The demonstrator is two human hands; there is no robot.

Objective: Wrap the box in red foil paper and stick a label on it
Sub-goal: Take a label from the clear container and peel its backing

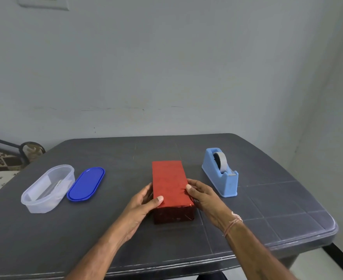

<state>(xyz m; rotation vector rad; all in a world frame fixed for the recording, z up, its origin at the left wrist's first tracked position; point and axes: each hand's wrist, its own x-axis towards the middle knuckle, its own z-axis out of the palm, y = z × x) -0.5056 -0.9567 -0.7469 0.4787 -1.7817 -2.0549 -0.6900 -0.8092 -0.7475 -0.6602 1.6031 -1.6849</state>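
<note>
A box wrapped in shiny red foil paper (169,182) lies lengthwise in the middle of the dark grey table (110,235). My left hand (144,205) grips its left side, thumb lying on the top face near the front edge. My right hand (202,196) holds the right side, thumb tip on the top edge. No label shows on the visible faces. A light blue tape dispenser (221,172) with a roll of tape stands to the right of the box.
At the left stands a clear oval plastic container (47,188) with white slips inside, its blue lid (86,183) flat beside it. A pale wall rises behind the table. The table's rounded right corner (332,225) is near my right forearm.
</note>
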